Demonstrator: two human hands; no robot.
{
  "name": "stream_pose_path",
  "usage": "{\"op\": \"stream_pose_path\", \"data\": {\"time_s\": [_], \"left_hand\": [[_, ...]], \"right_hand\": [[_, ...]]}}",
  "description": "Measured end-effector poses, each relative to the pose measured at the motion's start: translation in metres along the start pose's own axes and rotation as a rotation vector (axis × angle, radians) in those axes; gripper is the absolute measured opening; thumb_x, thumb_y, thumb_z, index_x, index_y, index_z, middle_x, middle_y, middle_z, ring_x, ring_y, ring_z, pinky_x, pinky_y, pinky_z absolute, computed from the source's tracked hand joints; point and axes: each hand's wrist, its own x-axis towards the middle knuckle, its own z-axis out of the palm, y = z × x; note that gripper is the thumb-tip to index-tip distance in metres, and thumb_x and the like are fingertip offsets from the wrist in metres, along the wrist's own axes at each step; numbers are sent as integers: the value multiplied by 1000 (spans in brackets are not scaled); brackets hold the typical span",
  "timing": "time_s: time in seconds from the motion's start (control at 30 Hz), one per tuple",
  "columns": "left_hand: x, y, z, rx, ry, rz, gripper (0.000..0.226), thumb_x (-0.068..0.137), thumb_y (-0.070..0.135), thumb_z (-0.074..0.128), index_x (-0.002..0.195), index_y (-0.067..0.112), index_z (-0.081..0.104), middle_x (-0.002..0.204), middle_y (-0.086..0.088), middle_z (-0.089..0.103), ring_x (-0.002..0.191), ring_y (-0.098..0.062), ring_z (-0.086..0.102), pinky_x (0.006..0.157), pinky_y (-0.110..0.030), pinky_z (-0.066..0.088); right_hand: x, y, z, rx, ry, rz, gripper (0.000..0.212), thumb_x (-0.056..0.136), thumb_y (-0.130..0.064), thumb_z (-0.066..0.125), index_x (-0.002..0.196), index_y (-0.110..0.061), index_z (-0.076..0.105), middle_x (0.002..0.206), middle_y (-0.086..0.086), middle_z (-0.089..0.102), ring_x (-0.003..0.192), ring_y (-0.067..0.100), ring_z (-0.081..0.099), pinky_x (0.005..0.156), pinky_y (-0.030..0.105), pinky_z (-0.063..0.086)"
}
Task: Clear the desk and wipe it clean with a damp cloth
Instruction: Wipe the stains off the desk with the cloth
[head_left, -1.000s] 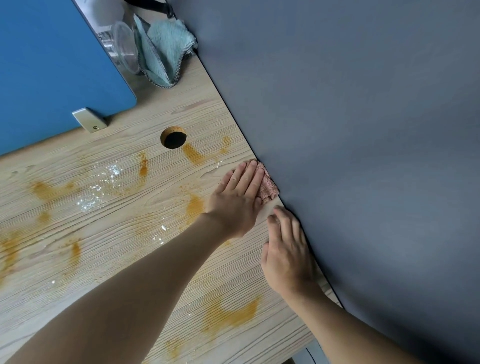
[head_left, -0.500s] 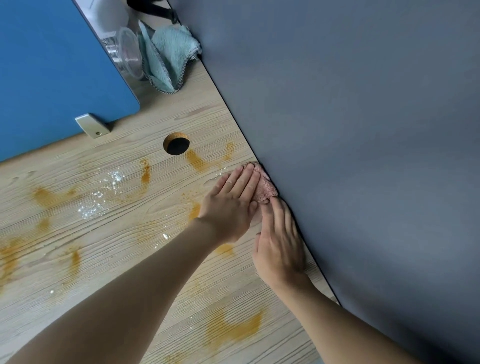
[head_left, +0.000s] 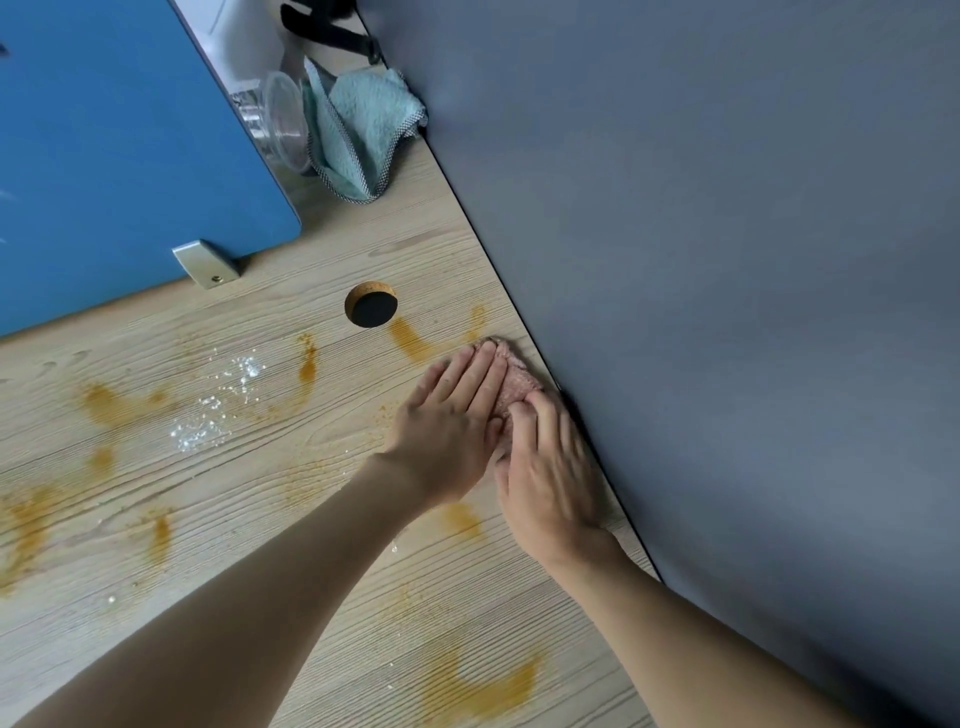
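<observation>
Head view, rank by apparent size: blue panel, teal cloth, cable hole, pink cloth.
1. blue panel, by far.
2. teal cloth.
3. cable hole and pink cloth: unranked. The visible pink patch looks about hole-sized, but the left hand and right hand cover the rest.

Cloth (head_left: 519, 383) under left hand (head_left: 447, 431) and right hand (head_left: 550, 467), against right edge of desk (head_left: 441, 234). Just behind, cable hole (head_left: 371, 307). At far right corner, towel (head_left: 363, 130) with container (head_left: 283, 122) to its left.
</observation>
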Motion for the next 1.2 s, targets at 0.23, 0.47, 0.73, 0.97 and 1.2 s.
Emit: {"op": "stream_pose_path", "data": {"time_s": [0.23,0.47,0.73,0.97,1.2], "left_hand": [[42,0,-10,-85,19,-48,63,105,41,9,155,14,-15,163,-3,-20,152,-22,-17,124,-38,-5],[12,-27,-6,12,0,-19,69,95,43,-12,156,13,-15,161,-4,-22,151,-20,-18,124,-37,-6],[47,-21,-14,-41,-18,-33,63,105,39,10,156,12,-15,164,-4,-19,151,-21,-19,124,-36,-8],[35,-22,-20,105,-86,-64,66,105,41,7,153,4,-19,161,-13,-25,148,-27,-26,123,-43,-9],[58,-25,-22,-59,-66,-23,68,104,45,6,155,7,-16,163,-11,-21,150,-23,-21,124,-38,-6]], "right_hand": [[0,0,3,-45,2,9,68,87,-31,37,146,4,42,155,23,39,147,33,34,117,43,37],[2,1,4,-77,-12,-36,66,88,-22,35,148,4,40,159,21,32,152,30,21,121,43,29],[3,1,5,-120,-58,-42,67,89,-26,29,149,0,41,161,19,28,154,27,16,122,43,26],[19,-5,-1,5,22,42,56,80,-25,39,128,-5,59,146,11,51,139,28,45,112,41,40],[34,-10,9,-126,-30,35,69,87,-30,29,145,3,45,156,19,38,149,28,31,120,42,31]]}}
